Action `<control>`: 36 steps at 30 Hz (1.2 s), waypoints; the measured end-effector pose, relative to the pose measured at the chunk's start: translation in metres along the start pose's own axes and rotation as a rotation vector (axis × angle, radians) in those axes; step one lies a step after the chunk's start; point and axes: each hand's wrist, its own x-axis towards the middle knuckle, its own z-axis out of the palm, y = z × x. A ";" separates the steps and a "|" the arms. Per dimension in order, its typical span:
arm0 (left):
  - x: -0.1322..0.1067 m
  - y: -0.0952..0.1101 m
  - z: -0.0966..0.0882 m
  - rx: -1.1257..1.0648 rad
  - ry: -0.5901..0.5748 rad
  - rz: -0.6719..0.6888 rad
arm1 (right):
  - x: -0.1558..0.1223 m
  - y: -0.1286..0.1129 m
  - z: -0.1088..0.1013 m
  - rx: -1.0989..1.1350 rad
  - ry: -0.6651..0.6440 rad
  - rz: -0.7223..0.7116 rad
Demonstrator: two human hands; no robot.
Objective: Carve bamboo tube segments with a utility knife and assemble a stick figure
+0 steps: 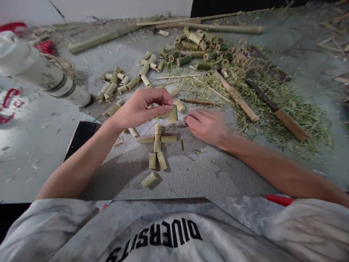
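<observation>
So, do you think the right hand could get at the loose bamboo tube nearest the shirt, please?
Probably yes: the right hand has mostly open tabletop beside the bamboo figure towards the bamboo tube, though the small blade it holds may need setting down.

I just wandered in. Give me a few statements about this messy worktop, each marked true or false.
1. Both hands are empty. False: the left hand pinches a short bamboo piece, and the right hand holds a small blade.
2. A bamboo figure lies between the forearms. True.
3. Something tall and white is at the person's right. False: the white bottle is at the left.
4. A pile of bamboo tubes lies beyond the hands. True.
5. A wooden-handled tool rests on green shavings. True.
</observation>
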 end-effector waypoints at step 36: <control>-0.027 0.011 0.051 -0.384 -0.164 -0.211 | -0.009 -0.004 -0.002 0.056 0.131 -0.001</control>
